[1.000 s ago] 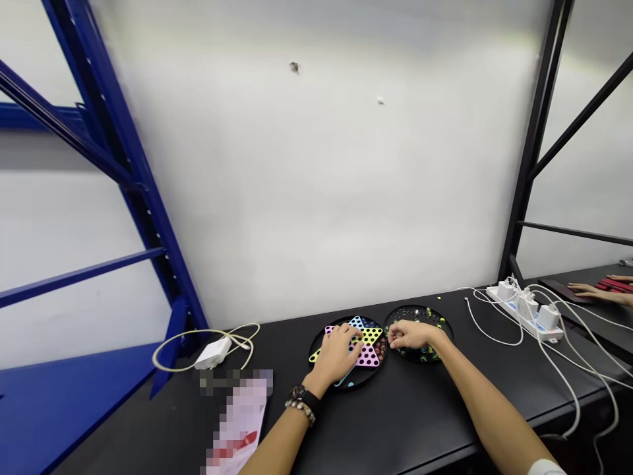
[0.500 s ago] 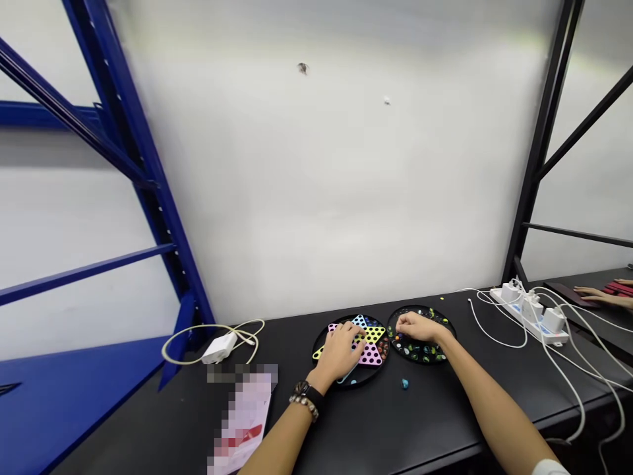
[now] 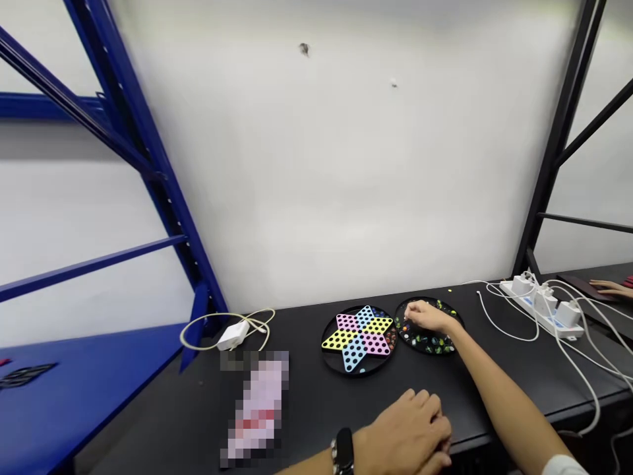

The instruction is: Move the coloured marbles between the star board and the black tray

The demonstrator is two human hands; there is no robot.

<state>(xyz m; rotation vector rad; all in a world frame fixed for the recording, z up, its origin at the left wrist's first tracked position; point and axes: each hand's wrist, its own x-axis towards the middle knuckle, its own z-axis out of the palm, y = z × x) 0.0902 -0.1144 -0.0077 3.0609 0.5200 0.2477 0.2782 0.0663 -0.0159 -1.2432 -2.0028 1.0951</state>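
Observation:
My left hand [image 3: 406, 432], with a dark band and beads at the wrist, hovers low over the near part of the table. Its fingers are curled in, and whatever lies in them is hidden. My right hand [image 3: 429, 315] reaches over a round black tray [image 3: 462, 323] of coloured glass marbles [image 3: 435, 343]. Its fingertips are pinched together; I cannot make out what is in them. Left of that tray lies a star-shaped Chinese checkers board [image 3: 357, 338] with pink, yellow and blue points full of holes. It rests on another round black tray [image 3: 330, 359], with reddish and blue marbles along its edge.
A white adapter [image 3: 233, 335] with a looped cable and a pixelated pinkish item [image 3: 257, 409] lie at the left. A white power strip [image 3: 539, 310] with plugs and trailing cables is at the right. Another person's hand [image 3: 610, 287] shows at the far right edge.
My left hand has left the star board and come down toward me, fingers curling. The small blue piece on the table no longer shows. My right hand stays over the marbles, and the view has shifted slightly.

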